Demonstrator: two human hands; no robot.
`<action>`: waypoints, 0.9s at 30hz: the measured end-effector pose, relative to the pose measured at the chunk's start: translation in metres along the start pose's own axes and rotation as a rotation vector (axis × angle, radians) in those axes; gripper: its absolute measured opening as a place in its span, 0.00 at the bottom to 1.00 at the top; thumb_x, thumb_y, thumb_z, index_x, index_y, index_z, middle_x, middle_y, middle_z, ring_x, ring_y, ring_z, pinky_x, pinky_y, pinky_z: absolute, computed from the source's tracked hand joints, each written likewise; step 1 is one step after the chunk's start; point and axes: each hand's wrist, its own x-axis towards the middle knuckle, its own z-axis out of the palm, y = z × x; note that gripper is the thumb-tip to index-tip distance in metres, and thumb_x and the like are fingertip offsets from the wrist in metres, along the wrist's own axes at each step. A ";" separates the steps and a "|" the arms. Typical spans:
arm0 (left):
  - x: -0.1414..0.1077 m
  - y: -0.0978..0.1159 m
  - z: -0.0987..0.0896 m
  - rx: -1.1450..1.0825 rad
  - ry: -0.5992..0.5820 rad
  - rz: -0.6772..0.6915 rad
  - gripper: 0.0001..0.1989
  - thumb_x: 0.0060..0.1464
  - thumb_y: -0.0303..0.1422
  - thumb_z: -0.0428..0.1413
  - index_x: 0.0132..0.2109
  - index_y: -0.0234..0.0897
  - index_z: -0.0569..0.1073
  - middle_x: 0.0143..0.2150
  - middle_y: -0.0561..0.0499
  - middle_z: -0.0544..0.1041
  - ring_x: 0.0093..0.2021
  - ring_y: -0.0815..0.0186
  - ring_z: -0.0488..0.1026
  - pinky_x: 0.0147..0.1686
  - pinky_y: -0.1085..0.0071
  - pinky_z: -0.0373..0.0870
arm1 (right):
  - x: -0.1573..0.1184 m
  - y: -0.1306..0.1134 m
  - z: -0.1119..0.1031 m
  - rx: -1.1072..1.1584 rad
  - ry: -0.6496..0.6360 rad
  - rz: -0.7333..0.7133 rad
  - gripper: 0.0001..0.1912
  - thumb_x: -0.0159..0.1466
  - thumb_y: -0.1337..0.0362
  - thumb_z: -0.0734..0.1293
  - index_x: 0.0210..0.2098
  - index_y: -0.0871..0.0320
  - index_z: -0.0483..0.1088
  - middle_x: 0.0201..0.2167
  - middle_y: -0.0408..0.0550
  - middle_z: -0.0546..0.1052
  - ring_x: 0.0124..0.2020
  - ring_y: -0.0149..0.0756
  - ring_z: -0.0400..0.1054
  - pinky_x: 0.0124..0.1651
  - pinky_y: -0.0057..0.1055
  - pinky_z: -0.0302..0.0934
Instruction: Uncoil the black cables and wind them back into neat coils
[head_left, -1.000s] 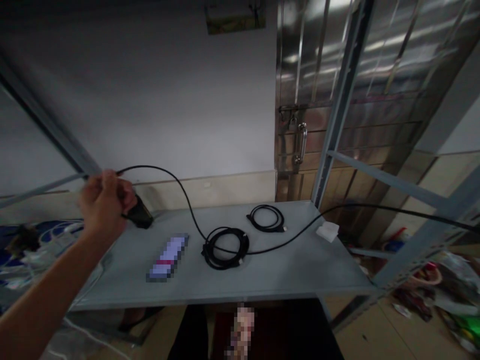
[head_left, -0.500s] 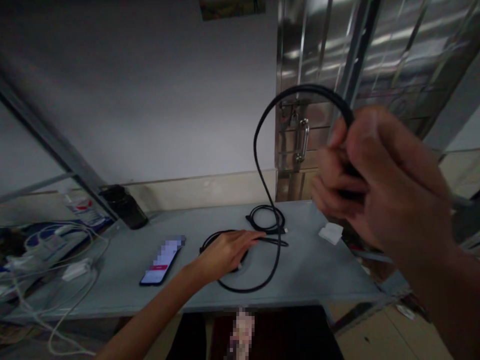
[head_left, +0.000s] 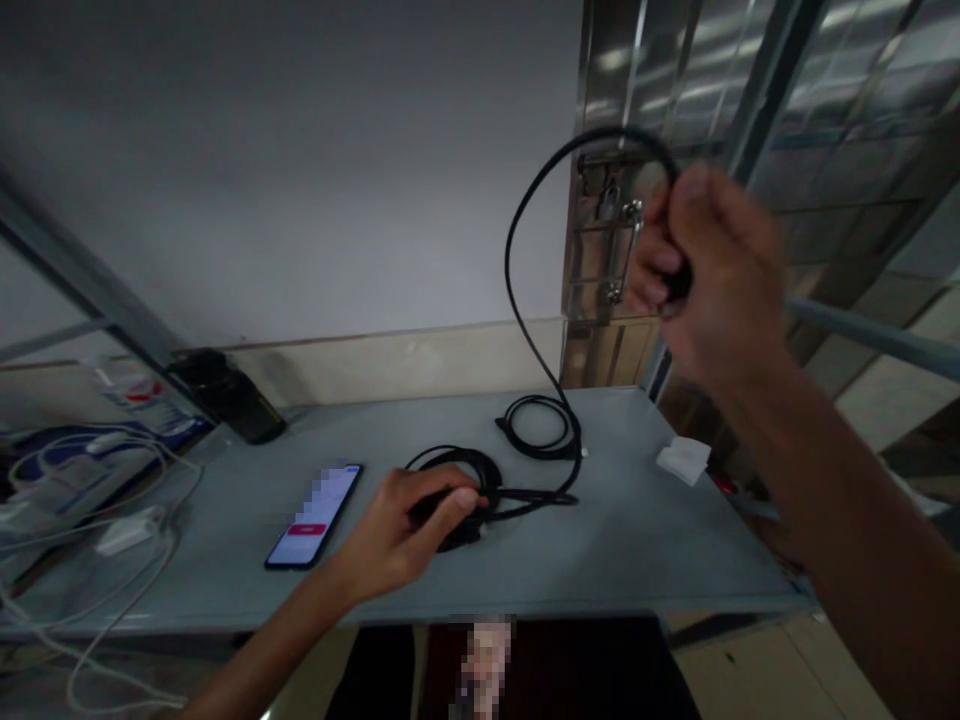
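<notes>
A black cable (head_left: 510, 260) arches from my raised right hand (head_left: 712, 260) down to the table. The fingers of that hand are closed around its upper end, part of which they hide. Low over the table, my left hand (head_left: 420, 520) pinches the bundled black cable between thumb and fingers, at a coil (head_left: 480, 463) lying there. Behind it, to the right, lies a second, smaller coil of black cable (head_left: 508, 430), with the hanging cable passing across its right side.
On the grey table (head_left: 622, 560) a phone (head_left: 315, 518) with a lit screen lies left of the coils. A dark bottle (head_left: 232, 395), white cables (head_left: 161, 560) and a white adapter (head_left: 131, 530) are further left. A crumpled white tissue (head_left: 684, 459) sits near the right edge.
My left hand has turned from lying flat over the coil to pinching the cable. My right hand has moved up and away from me, still holding its end.
</notes>
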 end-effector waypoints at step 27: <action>0.080 -0.169 0.030 -0.954 0.707 -0.381 0.10 0.60 0.22 0.66 0.48 0.36 0.81 0.38 0.51 0.82 0.39 0.69 0.80 0.51 0.69 0.79 | -0.165 0.253 0.025 0.942 -0.042 1.065 0.33 0.77 0.34 0.66 0.42 0.61 0.77 0.17 0.28 0.47 0.16 0.26 0.37 0.22 0.24 0.54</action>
